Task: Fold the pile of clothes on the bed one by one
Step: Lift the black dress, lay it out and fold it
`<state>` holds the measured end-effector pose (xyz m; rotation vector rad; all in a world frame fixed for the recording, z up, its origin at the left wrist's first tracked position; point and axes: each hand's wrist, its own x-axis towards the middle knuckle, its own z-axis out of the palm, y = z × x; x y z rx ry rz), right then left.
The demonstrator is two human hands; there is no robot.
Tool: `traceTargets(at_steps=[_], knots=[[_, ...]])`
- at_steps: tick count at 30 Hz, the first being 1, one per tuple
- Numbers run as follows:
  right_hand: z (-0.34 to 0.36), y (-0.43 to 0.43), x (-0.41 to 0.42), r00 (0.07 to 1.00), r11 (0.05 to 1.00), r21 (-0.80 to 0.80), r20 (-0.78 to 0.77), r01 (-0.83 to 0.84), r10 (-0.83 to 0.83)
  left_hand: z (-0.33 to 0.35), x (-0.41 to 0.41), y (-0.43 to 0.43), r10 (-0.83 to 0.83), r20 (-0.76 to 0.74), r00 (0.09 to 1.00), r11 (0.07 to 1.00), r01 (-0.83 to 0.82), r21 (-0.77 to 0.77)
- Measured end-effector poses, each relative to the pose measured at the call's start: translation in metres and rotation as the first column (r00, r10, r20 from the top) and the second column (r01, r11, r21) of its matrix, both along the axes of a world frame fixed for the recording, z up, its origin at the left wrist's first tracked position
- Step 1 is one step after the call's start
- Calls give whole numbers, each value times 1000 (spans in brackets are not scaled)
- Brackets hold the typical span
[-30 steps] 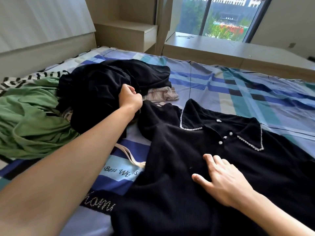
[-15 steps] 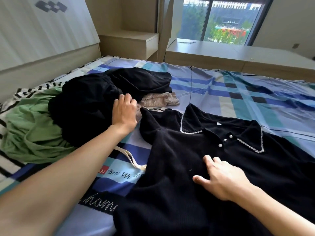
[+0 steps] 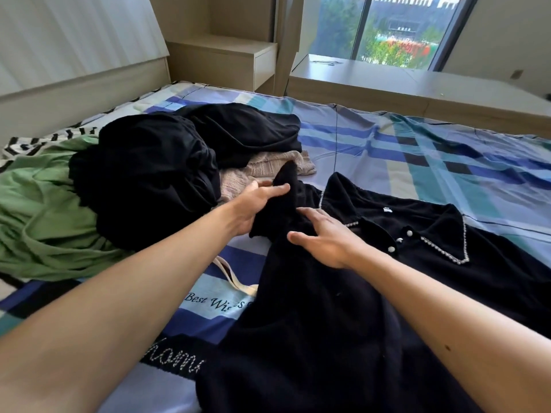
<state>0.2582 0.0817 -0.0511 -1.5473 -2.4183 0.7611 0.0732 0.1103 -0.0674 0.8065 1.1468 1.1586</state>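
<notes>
Blue plaid bed sheet (image 3: 447, 162) carries everything: the black shirt (image 3: 328, 338) is spread flat, collar up, across the near right half, and the clothes pile sits at the left, just beside the shirt's shoulder. In that pile a crumpled black garment (image 3: 149, 180) lies on top, with a green garment (image 3: 38, 219) sprawled at its left edge and a beige knit piece (image 3: 268, 168) poking out from under it on the right. Half a second ago my left hand (image 3: 256, 204) lay on the black garment; it has since left the pile and crossed to the shirt, where my thumb and fingers now clasp the sleeve (image 3: 287, 186), which lay flat before and now stands up off the sheet in a peak. My right hand (image 3: 328, 242) has slid from the middle of the shirt's chest up toward the shoulder, just beside the left hand; its fingers are straight and spread, pressing the cloth flat and gripping nothing. The pile itself has not shifted. A cream strap (image 3: 235, 278) lies on the sheet with its end under the shirt's edge. Pearl buttons (image 3: 399, 240) run down the shirt's front, just right of my right hand.
</notes>
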Motion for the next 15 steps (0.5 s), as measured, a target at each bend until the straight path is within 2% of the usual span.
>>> traceTargets(at_steps=[2,4,6,7,9,10,11,13,15], knots=[[-7,2,-2,1000,999,-31,8,-9,9,11,-6,9,209,-25,978,972,-204,117],[-14,4,-1,1000,999,-33,3,-11,11,28,-19,15,392,-102,914,890,-349,292],[-18,6,-4,1000,1000,0,-29,0,0,38,-34,16,517,-299,802,823,-371,430],[-21,6,-7,999,1000,19,-32,8,-8,41,-41,14,560,-440,702,811,-354,466],[-27,6,-12,999,999,33,40,3,-4,40,-47,5,506,-753,420,861,-288,419],[-31,4,-14,994,1000,28,106,-14,11,37,-47,2,401,-872,280,907,-254,336],[-35,1,-15,985,999,25,171,-38,33,34,-48,-2,280,-944,176,945,-225,239],[-41,-7,-12,970,996,38,234,-78,67,28,-47,-10,143,-987,68,972,-196,127],[-42,-22,-4,972,994,46,219,-102,90,24,-45,-17,175,-983,-59,972,-146,182]])
